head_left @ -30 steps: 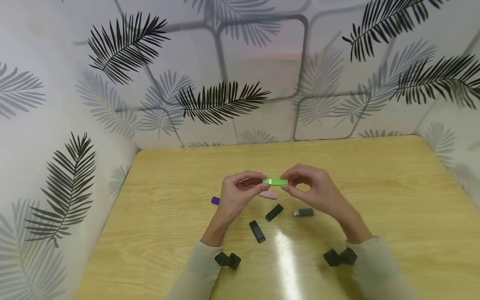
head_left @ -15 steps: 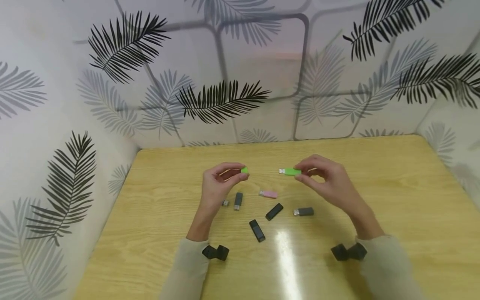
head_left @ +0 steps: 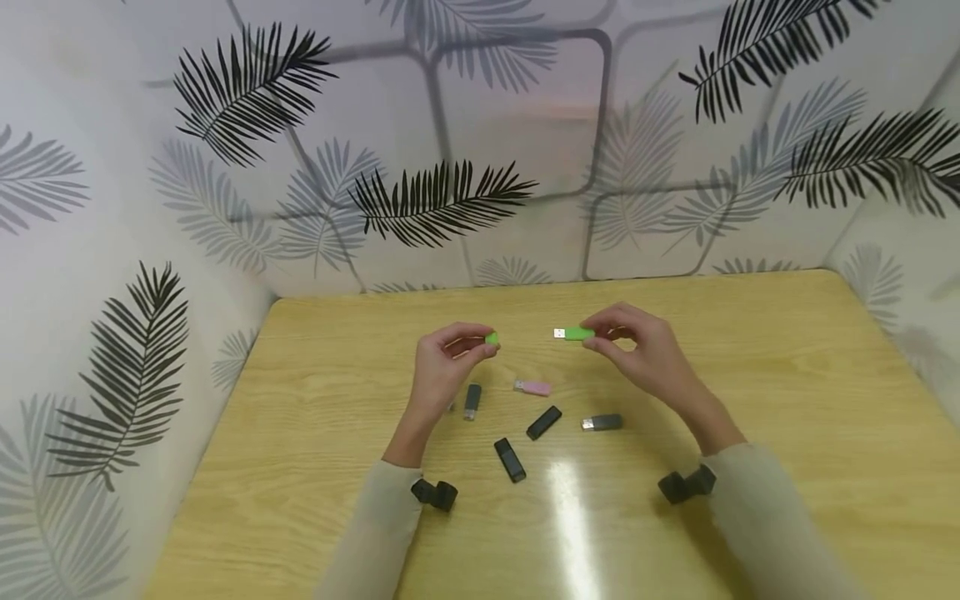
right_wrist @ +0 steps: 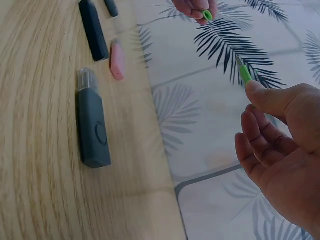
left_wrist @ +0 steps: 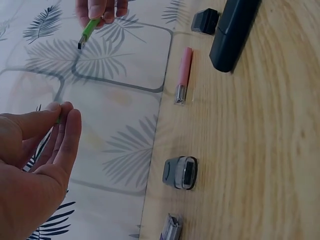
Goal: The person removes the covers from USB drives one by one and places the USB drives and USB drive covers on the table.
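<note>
My left hand (head_left: 442, 362) pinches a small green cap (head_left: 492, 338) between thumb and fingertips, above the table. The cap's hollow end shows in the right wrist view. My right hand (head_left: 637, 343) holds a green USB flash drive (head_left: 577, 333) by its rear end, its bare metal plug pointing left toward the cap. A gap separates plug and cap. Below them on the table lies a pink USB flash drive (head_left: 534, 388) with its plug bare. Beneath the left hand is a dark grey USB flash drive (head_left: 472, 402); another drive's plug (left_wrist: 171, 227) peeks out beside it.
Two black capped sticks (head_left: 543, 422) (head_left: 510, 460) lie mid-table, nearer me. A grey USB flash drive (head_left: 602, 422) rests to their right, plug leftward. Behind the wooden table (head_left: 337, 333) rises a leaf-patterned wall (head_left: 525, 125).
A second ago both hands held the green flash drive with its cap on. The cap came off as the hands parted; since then they have moved slightly closer together.
</note>
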Tool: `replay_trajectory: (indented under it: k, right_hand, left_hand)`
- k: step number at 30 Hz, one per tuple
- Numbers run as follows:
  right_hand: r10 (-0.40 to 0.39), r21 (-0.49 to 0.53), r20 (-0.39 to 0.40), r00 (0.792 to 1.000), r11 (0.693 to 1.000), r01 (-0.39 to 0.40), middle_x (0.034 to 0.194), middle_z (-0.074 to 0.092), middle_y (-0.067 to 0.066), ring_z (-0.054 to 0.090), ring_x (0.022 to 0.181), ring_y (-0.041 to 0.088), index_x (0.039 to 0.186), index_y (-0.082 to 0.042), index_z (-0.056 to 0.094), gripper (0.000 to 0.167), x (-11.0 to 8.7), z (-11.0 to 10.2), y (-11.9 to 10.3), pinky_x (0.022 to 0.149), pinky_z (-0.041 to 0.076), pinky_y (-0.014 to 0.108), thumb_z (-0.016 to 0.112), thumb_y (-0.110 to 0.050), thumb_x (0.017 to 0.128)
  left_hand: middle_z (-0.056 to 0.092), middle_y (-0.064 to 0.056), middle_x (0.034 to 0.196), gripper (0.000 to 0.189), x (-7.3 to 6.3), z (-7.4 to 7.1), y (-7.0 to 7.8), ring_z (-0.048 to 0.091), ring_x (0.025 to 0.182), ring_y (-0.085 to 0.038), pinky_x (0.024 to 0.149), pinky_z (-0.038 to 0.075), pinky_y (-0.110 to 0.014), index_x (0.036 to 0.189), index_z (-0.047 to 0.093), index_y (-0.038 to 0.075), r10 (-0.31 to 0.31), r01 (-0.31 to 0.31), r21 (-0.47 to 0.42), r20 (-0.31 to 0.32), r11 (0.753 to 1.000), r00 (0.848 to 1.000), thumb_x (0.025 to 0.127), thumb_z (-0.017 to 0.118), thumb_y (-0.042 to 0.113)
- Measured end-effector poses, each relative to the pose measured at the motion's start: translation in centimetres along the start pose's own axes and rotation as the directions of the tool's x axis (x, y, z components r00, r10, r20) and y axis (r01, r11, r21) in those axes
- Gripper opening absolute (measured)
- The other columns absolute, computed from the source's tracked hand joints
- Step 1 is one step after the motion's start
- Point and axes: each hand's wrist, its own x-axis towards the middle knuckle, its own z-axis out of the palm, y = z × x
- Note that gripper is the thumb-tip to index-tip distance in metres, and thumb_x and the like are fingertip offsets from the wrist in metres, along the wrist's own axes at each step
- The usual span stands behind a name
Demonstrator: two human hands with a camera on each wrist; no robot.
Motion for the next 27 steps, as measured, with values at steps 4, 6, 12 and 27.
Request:
replay_trajectory:
  k: [4,6,12,27]
  right_hand:
    - [0.026,-0.008,0.007,1.000,1.000,-0.026,0.101,0.072,0.014,0.067,0.088,0.023,0.107,0.002,0.074,0.020,0.7,0.4,0.9,0.079,0.058,0.021,0.079,0.005,0.087]
    - [0.047,-0.007,0.011,0.999,0.999,-0.047,0.102,0.072,0.014,0.067,0.089,0.024,0.107,0.001,0.074,0.020,1.2,0.6,1.3,0.079,0.058,0.022,0.078,0.003,0.088]
    - [0.105,0.003,0.015,0.994,0.995,-0.105,0.105,0.073,0.014,0.068,0.092,0.026,0.109,0.000,0.075,0.019,2.5,1.0,2.7,0.080,0.058,0.026,0.078,-0.002,0.090]
    - [0.266,-0.054,0.046,0.963,0.963,-0.264,0.112,0.072,0.020,0.067,0.097,0.031,0.112,0.004,0.073,0.020,5.4,3.0,6.3,0.084,0.058,0.033,0.075,-0.003,0.094]
  left_hand:
    - [0.073,-0.022,0.106,0.017,1.0,0.0,-0.6,0.074,0.093,-0.033,0.082,0.061,-0.033,0.107,0.075,-0.005,0.008,-0.007,0.057,-0.017,0.998,1.000,0.091,0.076,-0.002]
    - [0.073,-0.023,0.105,0.018,1.6,0.0,-0.9,0.073,0.092,-0.038,0.081,0.061,-0.034,0.108,0.075,-0.006,0.027,-0.025,0.079,-0.023,0.997,0.999,0.090,0.076,-0.003]
    - [0.075,-0.023,0.100,0.016,3.6,0.3,-1.8,0.073,0.084,-0.039,0.079,0.061,-0.047,0.107,0.076,-0.006,0.056,-0.048,0.160,-0.046,0.986,0.997,0.091,0.075,-0.003]
    - [0.073,-0.023,0.106,0.017,7.3,0.4,-4.2,0.073,0.093,-0.037,0.077,0.062,-0.032,0.108,0.075,-0.008,-0.031,0.050,0.243,-0.078,0.969,0.996,0.091,0.073,-0.007]
